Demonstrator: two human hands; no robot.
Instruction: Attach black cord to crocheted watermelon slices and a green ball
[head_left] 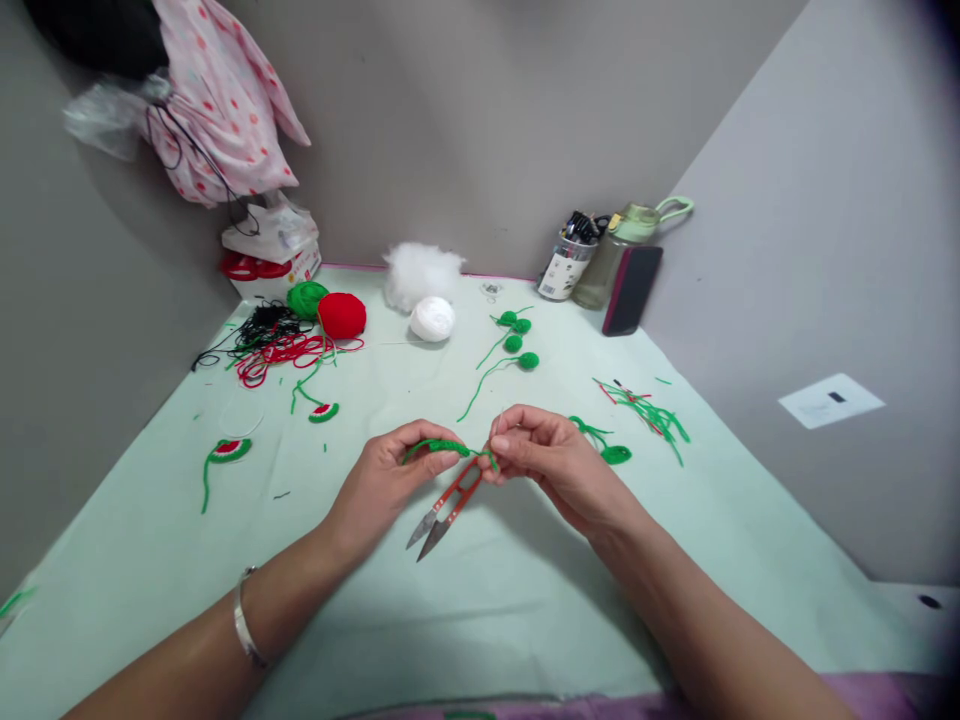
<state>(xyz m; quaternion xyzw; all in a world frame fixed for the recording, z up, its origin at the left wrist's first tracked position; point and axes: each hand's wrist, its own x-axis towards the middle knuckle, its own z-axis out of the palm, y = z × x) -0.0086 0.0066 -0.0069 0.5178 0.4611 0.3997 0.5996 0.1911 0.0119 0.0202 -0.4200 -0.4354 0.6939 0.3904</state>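
Note:
My left hand (405,462) pinches a narrow green crocheted piece (448,447) between thumb and fingers. From its right end a short length of green yarn (486,457) runs to my right hand (534,450), whose thumb and fingertips are closed on it. A thin pale sliver sticks up at those fingertips, too fine to name. Orange-handled thread snips (450,500) are just below, blades apart and pointing toward me, with the handle end at my right fingers. Whether that hand holds them or they lie on the table, I cannot tell.
Watermelon-slice crochet pieces (230,451) lie left; small green crochet balls (529,360) lie ahead. Red yarn (342,316), white yarn (433,320) and stuffing (424,272) sit at the back. Yarn scraps (649,410), a phone (633,290) and a bottle (604,265) are right.

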